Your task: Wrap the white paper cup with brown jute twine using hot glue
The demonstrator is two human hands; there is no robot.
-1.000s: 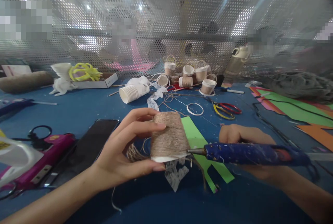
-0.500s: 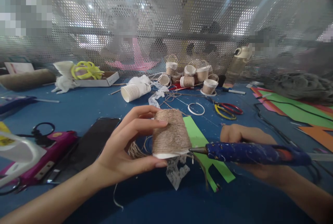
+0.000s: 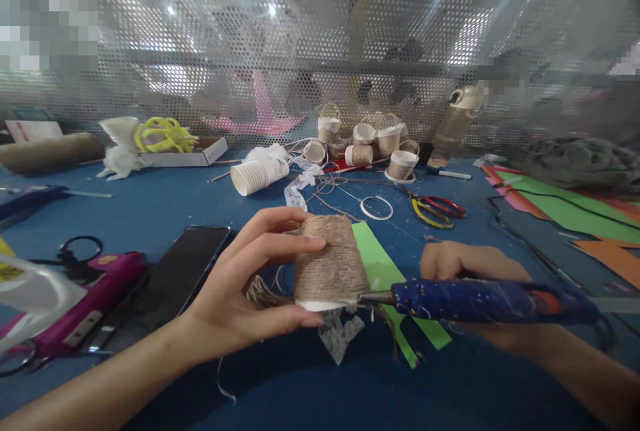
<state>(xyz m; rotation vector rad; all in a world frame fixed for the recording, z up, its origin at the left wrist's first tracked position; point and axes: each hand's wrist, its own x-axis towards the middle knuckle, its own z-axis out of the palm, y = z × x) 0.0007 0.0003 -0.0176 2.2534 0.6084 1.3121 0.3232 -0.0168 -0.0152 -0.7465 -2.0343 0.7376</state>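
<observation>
My left hand (image 3: 250,271) grips a twine-wrapped cup (image 3: 330,261) from its left side, fingers above and thumb at the white rim, which faces down. My right hand (image 3: 475,267) is closed round a blue glue gun (image 3: 480,299). The gun's metal nozzle points left and touches or nearly touches the rim at the lower right edge of the twine. Below the cup lies a scrap of white lace (image 3: 340,337). Behind it is a green paper piece (image 3: 377,257). A bundle of loose twine (image 3: 265,293) shows behind my left hand.
A black phone (image 3: 193,264) and a magenta power strip (image 3: 100,304) lie at left. Further back are stacked paper cups (image 3: 257,176), small twine baskets (image 3: 387,141) and scissors (image 3: 433,211). Colored sheets (image 3: 565,214) and a black cable (image 3: 525,237) lie at right.
The cup in my left hand has dropped slightly. The glue gun has shifted a little down and left, its nozzle moving along the rim.
</observation>
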